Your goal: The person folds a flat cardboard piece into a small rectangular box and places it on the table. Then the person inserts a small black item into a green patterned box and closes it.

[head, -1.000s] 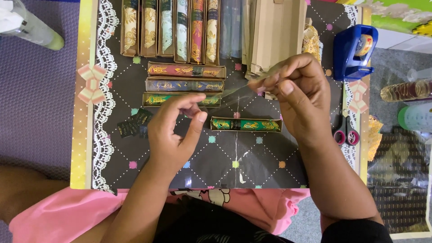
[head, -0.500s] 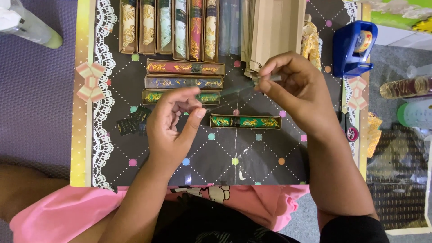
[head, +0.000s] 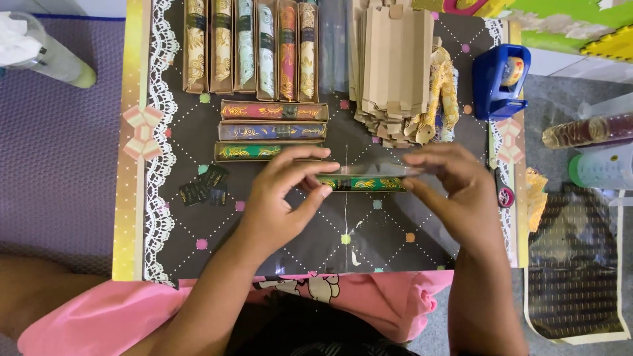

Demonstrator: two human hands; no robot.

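Both hands lowered onto one green box [head: 361, 184], three boxes [head: 273, 130] beside

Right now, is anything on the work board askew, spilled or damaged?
Mostly tidy. The patterned boxes lie in neat rows. The stack of flat brown cartons is fanned unevenly, with gold bits poking out beside it. A few small dark labels lie scattered loosely. Both hands hold a clear strip over the green box.
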